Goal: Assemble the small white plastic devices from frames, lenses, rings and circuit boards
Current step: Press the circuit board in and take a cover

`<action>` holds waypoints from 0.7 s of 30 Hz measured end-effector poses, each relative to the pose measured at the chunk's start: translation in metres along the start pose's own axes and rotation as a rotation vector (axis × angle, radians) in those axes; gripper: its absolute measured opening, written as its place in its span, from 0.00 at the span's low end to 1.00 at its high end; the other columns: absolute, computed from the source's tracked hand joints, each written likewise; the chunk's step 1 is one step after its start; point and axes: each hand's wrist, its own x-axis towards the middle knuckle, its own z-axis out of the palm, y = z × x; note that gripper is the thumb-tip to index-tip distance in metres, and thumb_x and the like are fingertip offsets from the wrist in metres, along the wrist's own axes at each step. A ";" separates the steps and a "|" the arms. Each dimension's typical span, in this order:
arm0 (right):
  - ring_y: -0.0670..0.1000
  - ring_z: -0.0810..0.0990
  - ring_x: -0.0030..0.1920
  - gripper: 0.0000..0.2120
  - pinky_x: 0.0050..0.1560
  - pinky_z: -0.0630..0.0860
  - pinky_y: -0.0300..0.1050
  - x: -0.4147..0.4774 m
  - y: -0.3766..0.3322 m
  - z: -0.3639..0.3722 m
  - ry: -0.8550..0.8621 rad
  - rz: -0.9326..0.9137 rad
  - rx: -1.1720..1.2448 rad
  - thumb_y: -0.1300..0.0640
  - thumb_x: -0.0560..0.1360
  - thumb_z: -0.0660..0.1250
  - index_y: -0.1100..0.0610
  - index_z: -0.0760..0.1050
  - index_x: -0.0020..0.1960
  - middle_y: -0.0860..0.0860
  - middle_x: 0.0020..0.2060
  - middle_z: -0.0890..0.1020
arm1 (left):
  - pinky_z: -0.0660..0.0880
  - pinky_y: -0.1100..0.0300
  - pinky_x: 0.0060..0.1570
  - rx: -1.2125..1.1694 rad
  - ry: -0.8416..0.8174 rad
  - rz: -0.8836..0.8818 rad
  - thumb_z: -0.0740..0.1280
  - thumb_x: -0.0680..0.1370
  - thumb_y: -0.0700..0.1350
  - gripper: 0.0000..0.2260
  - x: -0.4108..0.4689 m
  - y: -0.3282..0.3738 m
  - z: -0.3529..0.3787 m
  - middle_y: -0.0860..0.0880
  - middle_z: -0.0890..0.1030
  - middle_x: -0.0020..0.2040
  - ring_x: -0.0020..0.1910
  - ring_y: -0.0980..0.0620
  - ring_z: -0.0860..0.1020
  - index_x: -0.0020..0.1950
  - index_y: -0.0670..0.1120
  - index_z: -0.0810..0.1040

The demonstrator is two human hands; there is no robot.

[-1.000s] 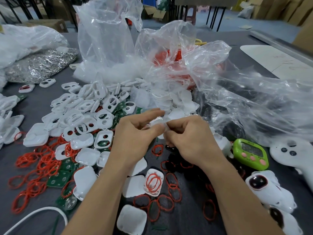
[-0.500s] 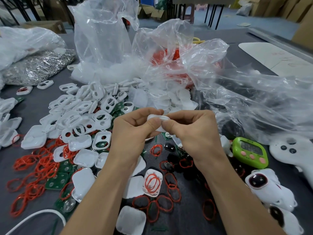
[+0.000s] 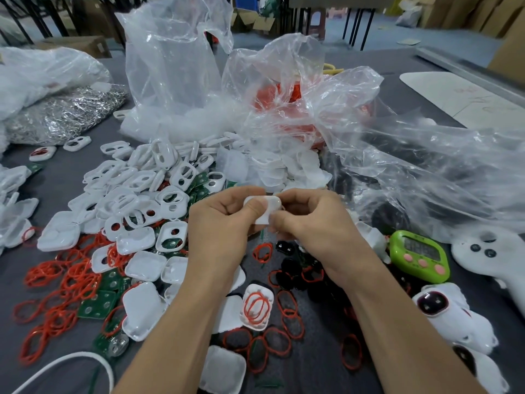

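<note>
Head view: device (image 3: 269,202) mostly behind fingers (image 3: 295,201)

White part (image 3: 273,202) mostly covered by the thumbs of left hand (image 3: 218,226) and right hand (image 3: 312,223). Only top face and one corner show, so can't tell what's fitted inside. Black pieces (image 3: 289,267) partly hidden under the right wrist. Red stuff in clear bag (image 3: 284,106) smeared by the plastic, shape unreadable. Green timer (image 3: 419,253) display too small to read. White cable (image 3: 65,365) cut by bottom edge. White device (image 3: 480,375) bottom right and shells (image 3: 17,220) far left also cropped.
</note>
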 end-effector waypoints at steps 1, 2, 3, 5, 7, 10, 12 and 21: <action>0.55 0.86 0.38 0.08 0.45 0.85 0.51 -0.001 0.000 -0.001 -0.019 0.009 -0.003 0.63 0.72 0.74 0.51 0.87 0.45 0.54 0.37 0.87 | 0.80 0.60 0.35 -0.024 -0.018 -0.033 0.73 0.77 0.35 0.05 0.001 0.001 -0.001 0.42 0.88 0.42 0.38 0.46 0.86 0.49 0.42 0.87; 0.56 0.87 0.38 0.08 0.44 0.86 0.50 -0.001 0.000 -0.001 -0.023 0.015 0.003 0.64 0.72 0.74 0.52 0.87 0.45 0.55 0.37 0.87 | 0.81 0.61 0.36 -0.029 -0.053 -0.059 0.73 0.77 0.34 0.06 0.002 0.001 -0.003 0.42 0.88 0.43 0.40 0.47 0.87 0.51 0.42 0.87; 0.55 0.87 0.37 0.08 0.42 0.85 0.48 -0.001 -0.001 -0.002 -0.014 0.023 0.021 0.65 0.72 0.75 0.54 0.87 0.46 0.56 0.37 0.87 | 0.82 0.60 0.38 -0.014 -0.099 -0.074 0.73 0.77 0.34 0.08 0.003 0.001 -0.004 0.43 0.88 0.45 0.42 0.47 0.87 0.54 0.43 0.86; 0.53 0.86 0.34 0.07 0.37 0.82 0.44 -0.001 -0.002 -0.005 0.026 0.052 0.079 0.66 0.72 0.77 0.56 0.87 0.45 0.57 0.36 0.87 | 0.84 0.54 0.43 0.060 -0.164 -0.082 0.73 0.77 0.35 0.15 0.003 0.000 -0.008 0.44 0.88 0.46 0.42 0.48 0.86 0.60 0.49 0.85; 0.53 0.85 0.31 0.07 0.35 0.82 0.43 0.000 -0.003 -0.006 0.056 0.077 0.111 0.68 0.71 0.78 0.57 0.86 0.44 0.57 0.35 0.87 | 0.83 0.46 0.46 0.117 -0.172 -0.080 0.74 0.76 0.35 0.17 0.003 -0.001 -0.009 0.42 0.88 0.44 0.39 0.44 0.83 0.61 0.51 0.85; 0.55 0.85 0.30 0.08 0.33 0.81 0.42 -0.002 -0.005 -0.005 0.071 0.109 0.115 0.71 0.71 0.77 0.59 0.86 0.42 0.58 0.34 0.87 | 0.80 0.50 0.41 0.133 -0.162 -0.070 0.74 0.75 0.33 0.16 0.002 0.000 -0.008 0.38 0.86 0.39 0.33 0.45 0.80 0.57 0.51 0.86; 0.55 0.85 0.29 0.08 0.32 0.82 0.42 -0.004 -0.005 -0.003 0.072 0.112 0.121 0.72 0.71 0.77 0.60 0.86 0.42 0.59 0.34 0.87 | 0.82 0.53 0.37 0.124 -0.140 -0.064 0.74 0.74 0.31 0.16 0.001 0.000 -0.007 0.38 0.86 0.37 0.31 0.45 0.82 0.56 0.50 0.87; 0.49 0.84 0.32 0.04 0.35 0.81 0.39 0.001 -0.004 0.003 0.072 0.082 0.168 0.63 0.78 0.73 0.59 0.86 0.46 0.55 0.35 0.87 | 0.79 0.50 0.42 0.088 -0.100 -0.050 0.75 0.72 0.38 0.15 0.000 0.006 -0.007 0.36 0.85 0.41 0.38 0.44 0.81 0.56 0.53 0.87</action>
